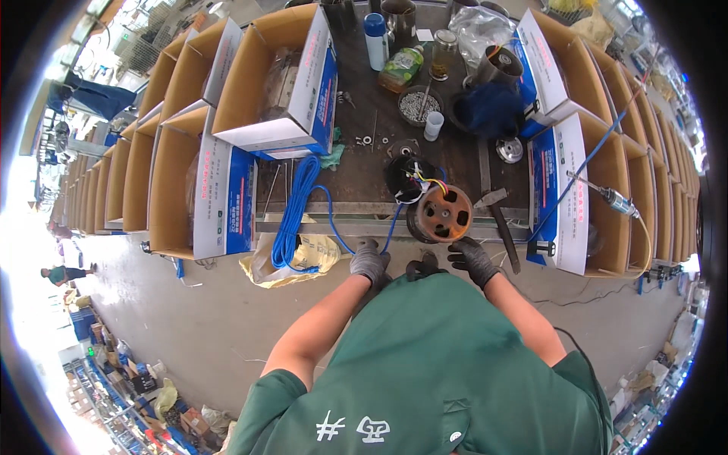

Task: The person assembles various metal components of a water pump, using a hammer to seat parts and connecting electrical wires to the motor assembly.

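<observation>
My left hand [369, 262], in a grey glove, is closed at the table's front edge on a blue cable [330, 208]. From there the cable runs left to a long looped coil [298, 205] and up to a black round part [409, 179] with colored wires. Beside that part stands a round metal motor housing [446, 214], its rusty end face with several holes turned up. My right hand [473, 262], also gloved, is just below the housing's right side, fingers apart and holding nothing. A hammer [500, 224] lies to its right, its handle over the edge.
Open cartons [277, 76] flank the workbench [349, 163] on both sides. Toward the back are a bowl of small metal pieces [419, 105], a bottle [402, 68], a glass jar [444, 54] and a blue flask [376, 42]. A screwdriver-like air tool [618, 201] hangs at right.
</observation>
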`<state>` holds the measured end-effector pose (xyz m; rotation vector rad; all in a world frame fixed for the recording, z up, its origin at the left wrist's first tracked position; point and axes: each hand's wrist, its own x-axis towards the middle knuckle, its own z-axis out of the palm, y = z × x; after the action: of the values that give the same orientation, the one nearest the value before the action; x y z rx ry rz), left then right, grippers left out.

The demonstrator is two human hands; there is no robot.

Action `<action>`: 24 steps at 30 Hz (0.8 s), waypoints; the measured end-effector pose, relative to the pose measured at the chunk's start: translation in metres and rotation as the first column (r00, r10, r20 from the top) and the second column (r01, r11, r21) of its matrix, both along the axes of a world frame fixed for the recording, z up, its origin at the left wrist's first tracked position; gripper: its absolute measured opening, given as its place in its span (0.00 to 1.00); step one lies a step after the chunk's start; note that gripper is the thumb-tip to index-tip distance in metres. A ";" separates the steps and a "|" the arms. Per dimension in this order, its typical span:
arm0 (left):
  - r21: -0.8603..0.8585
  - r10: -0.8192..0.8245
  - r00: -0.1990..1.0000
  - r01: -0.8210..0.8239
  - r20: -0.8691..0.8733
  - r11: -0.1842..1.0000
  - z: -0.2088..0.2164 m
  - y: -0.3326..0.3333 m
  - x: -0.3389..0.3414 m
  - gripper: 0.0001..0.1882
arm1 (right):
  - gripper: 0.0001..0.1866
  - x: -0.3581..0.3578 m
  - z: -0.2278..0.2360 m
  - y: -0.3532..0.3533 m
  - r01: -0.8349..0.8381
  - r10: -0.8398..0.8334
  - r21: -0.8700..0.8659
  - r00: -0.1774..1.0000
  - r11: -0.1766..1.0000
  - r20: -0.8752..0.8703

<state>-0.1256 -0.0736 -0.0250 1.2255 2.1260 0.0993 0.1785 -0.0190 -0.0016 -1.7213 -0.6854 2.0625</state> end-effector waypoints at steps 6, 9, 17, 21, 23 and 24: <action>0.016 -0.346 0.805 0.387 0.482 0.922 0.000 0.033 -0.038 0.20 | 0.22 -0.017 0.003 -0.007 0.067 -0.061 -0.056 0.994 0.996 0.095; 0.201 -0.280 0.725 0.197 0.629 0.960 0.005 0.050 -0.064 0.15 | 0.18 -0.034 -0.010 -0.015 0.110 -0.116 -0.183 0.993 0.977 -0.020; 0.101 -0.021 0.497 -0.134 0.868 0.986 0.109 0.136 -0.103 0.11 | 0.22 -0.035 -0.139 -0.038 -0.182 0.225 0.556 0.974 0.811 -0.011; 0.160 -0.104 0.583 -0.047 0.806 0.986 0.119 0.154 -0.121 0.12 | 0.15 -0.077 -0.110 -0.038 -0.007 0.017 0.439 1.000 0.898 -0.019; 0.200 -0.113 0.614 -0.075 0.781 0.977 0.126 0.160 -0.111 0.11 | 0.13 -0.080 -0.105 -0.037 0.128 -0.115 0.306 0.992 0.944 -0.061; 0.144 -0.076 0.630 -0.057 0.773 0.988 0.130 0.167 -0.107 0.11 | 0.15 -0.076 -0.118 -0.033 0.248 -0.217 0.171 0.959 0.954 -0.180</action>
<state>-0.2329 0.0931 0.1046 1.0056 1.3429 0.6861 0.1026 -0.0519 -0.1193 -1.4384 -0.5794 1.8798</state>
